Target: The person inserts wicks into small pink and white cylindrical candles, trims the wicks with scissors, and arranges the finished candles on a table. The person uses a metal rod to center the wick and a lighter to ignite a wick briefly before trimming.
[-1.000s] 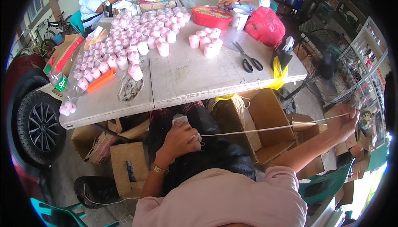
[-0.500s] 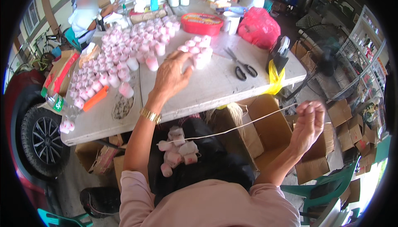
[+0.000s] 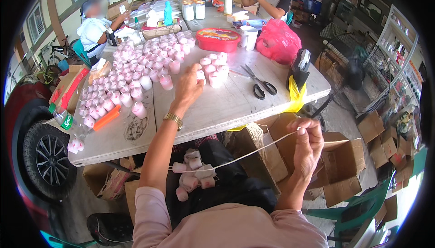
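My left hand (image 3: 189, 84), with a gold watch on its wrist, is over the table. Its fingers are closed on a small pink-and-white candle (image 3: 200, 77), beside a small group of similar candles (image 3: 216, 72). Lower right, my right hand (image 3: 309, 141) is raised and pinches the end of a white string (image 3: 253, 150). The string sags from it to a cluster of pink-and-white candles (image 3: 192, 181) on my lap and passes behind my left forearm. A large batch of candles (image 3: 140, 60) stands on the table to the left.
Black-handled scissors (image 3: 259, 82) lie right of the candle group. Behind are a red oval tub (image 3: 218, 40), a white mug (image 3: 248, 37) and a pink plastic bag (image 3: 278, 42). An orange strip (image 3: 108, 118) lies at left. Cardboard boxes (image 3: 337, 166) stand below. Two people sit across.
My left hand has drawn one candle slightly away from the small group. My right hand has moved left and down with the string, which now hangs slacker.
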A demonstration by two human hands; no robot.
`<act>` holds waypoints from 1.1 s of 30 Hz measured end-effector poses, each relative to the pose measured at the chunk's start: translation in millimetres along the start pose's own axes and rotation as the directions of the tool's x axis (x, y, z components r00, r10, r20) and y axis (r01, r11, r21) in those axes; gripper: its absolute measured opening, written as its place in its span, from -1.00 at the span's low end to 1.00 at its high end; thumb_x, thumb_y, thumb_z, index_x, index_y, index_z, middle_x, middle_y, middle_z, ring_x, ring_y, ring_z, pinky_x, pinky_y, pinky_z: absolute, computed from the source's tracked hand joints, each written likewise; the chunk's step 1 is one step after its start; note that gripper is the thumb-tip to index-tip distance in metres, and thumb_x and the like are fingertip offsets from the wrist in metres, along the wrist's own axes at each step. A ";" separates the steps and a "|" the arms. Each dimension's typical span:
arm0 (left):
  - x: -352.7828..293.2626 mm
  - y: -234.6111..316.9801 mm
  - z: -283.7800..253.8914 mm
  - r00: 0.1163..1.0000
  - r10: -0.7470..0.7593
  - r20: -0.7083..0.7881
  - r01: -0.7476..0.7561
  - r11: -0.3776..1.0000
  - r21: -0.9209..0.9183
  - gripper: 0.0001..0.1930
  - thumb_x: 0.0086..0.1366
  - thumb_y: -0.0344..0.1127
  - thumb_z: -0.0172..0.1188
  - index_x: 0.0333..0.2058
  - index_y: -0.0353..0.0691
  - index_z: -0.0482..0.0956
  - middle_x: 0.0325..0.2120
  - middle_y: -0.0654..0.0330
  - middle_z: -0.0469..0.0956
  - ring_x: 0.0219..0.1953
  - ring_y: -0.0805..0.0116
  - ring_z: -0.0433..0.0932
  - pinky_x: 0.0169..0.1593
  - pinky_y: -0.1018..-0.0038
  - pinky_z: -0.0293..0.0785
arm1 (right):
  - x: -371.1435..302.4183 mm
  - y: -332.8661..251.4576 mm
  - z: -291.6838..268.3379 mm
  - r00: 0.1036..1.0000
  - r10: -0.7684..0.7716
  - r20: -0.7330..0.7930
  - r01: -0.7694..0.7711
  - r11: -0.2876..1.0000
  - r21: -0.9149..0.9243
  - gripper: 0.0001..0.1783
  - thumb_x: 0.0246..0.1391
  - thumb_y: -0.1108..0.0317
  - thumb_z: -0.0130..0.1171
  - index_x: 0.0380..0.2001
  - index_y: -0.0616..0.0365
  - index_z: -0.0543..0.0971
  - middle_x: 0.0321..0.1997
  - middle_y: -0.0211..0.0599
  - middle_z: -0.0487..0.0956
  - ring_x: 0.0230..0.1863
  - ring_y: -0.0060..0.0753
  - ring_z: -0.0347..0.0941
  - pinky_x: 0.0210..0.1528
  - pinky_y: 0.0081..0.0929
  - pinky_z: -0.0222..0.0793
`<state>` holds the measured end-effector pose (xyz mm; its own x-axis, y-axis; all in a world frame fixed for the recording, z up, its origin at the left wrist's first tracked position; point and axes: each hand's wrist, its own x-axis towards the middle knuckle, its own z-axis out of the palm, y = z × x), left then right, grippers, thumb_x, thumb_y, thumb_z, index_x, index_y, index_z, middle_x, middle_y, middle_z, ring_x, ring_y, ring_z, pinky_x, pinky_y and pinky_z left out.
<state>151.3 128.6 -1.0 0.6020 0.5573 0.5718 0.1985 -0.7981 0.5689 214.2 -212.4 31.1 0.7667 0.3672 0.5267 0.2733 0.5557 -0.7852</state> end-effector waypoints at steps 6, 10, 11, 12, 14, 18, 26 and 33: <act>-82.9 54.7 -44.4 0.933 -0.153 0.325 0.339 0.073 -0.938 -0.59 0.27 -0.31 0.22 0.06 -0.24 0.38 -0.12 0.16 0.53 -0.05 0.23 0.55 0.11 0.17 0.48 | -14.9 5.4 44.9 0.961 0.200 0.189 -0.205 0.979 0.004 -0.94 0.16 0.52 0.17 -0.29 0.22 0.52 -0.42 -0.55 0.45 -0.44 -0.77 0.28 -0.39 -0.76 0.20; -126.4 84.7 -56.6 0.919 -0.094 0.384 0.342 -0.294 -0.892 -0.53 0.31 -0.22 0.19 0.13 -0.21 0.31 -0.07 0.12 0.48 0.02 0.22 0.50 0.21 0.09 0.40 | -25.2 12.5 85.7 0.956 0.094 0.277 -0.038 0.979 -0.202 -0.92 0.09 0.61 0.17 -0.33 0.24 0.53 -0.50 -0.60 0.44 -0.49 -0.80 0.26 -0.44 -0.77 0.22; -131.9 89.0 -57.9 0.913 -0.107 0.394 0.345 -0.314 -0.885 -0.54 0.29 -0.22 0.22 0.10 -0.19 0.31 -0.08 0.17 0.46 0.03 0.28 0.48 0.19 0.12 0.42 | -24.3 14.5 93.7 0.952 0.006 0.308 0.095 0.945 -0.313 -0.89 0.06 0.58 0.23 -0.33 0.22 0.53 -0.53 -0.54 0.46 -0.54 -0.79 0.28 -0.49 -0.74 0.24; -134.7 91.0 -59.4 0.913 -0.105 0.394 0.341 -0.331 -0.880 -0.53 0.29 -0.22 0.22 0.11 -0.19 0.30 -0.07 0.16 0.46 0.03 0.28 0.48 0.19 0.13 0.42 | -25.2 13.6 98.3 0.943 -0.033 0.330 0.169 0.905 -0.390 -0.90 0.05 0.57 0.23 -0.34 0.23 0.53 -0.53 -0.55 0.46 -0.55 -0.80 0.26 -0.50 -0.75 0.20; -138.2 93.1 -61.1 0.910 -0.111 0.399 0.338 -0.361 -0.869 -0.51 0.29 -0.21 0.22 0.12 -0.18 0.28 -0.05 0.16 0.44 0.04 0.28 0.46 0.20 0.15 0.41 | -26.2 13.9 107.4 0.927 -0.107 0.359 0.285 0.823 -0.491 -0.89 0.03 0.57 0.24 -0.35 0.24 0.52 -0.55 -0.54 0.45 -0.57 -0.79 0.26 -0.53 -0.74 0.18; -144.2 92.6 -65.8 0.934 -0.098 0.343 0.288 -0.362 -0.887 -0.52 0.30 -0.22 0.22 0.12 -0.17 0.27 -0.04 0.16 0.42 0.05 0.30 0.44 0.20 0.23 0.40 | -28.0 17.1 120.0 0.886 -0.247 0.391 0.442 0.704 -0.556 -0.84 -0.02 0.56 0.29 -0.37 0.17 0.50 -0.55 -0.40 0.50 -0.64 -0.60 0.40 -0.61 -0.61 0.29; -150.6 97.8 -66.3 0.942 -0.176 0.285 0.222 -0.309 -0.925 -0.54 0.31 -0.26 0.21 0.11 -0.17 0.26 -0.04 0.17 0.41 0.04 0.34 0.43 0.18 0.28 0.39 | -29.1 24.1 126.5 0.794 -0.388 0.468 0.607 0.550 -0.573 -0.79 -0.07 0.58 0.28 -0.37 0.15 0.47 -0.53 -0.38 0.45 -0.64 -0.42 0.42 -0.67 -0.49 0.33; -152.7 97.1 -66.8 0.958 -0.168 0.233 0.188 -0.246 -0.951 -0.56 0.31 -0.32 0.19 0.11 -0.18 0.27 -0.04 0.17 0.41 0.04 0.35 0.44 0.16 0.31 0.42 | -30.5 21.8 124.2 0.778 -0.396 0.487 0.627 0.544 -0.558 -0.79 -0.08 0.60 0.25 -0.37 0.16 0.47 -0.55 -0.37 0.44 -0.64 -0.41 0.41 -0.66 -0.48 0.33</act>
<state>27.0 -18.8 6.4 0.7232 0.6147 0.3147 -0.6713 0.5186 0.5296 124.6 -118.8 38.4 0.2051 0.4289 0.8798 0.9533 0.1160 -0.2788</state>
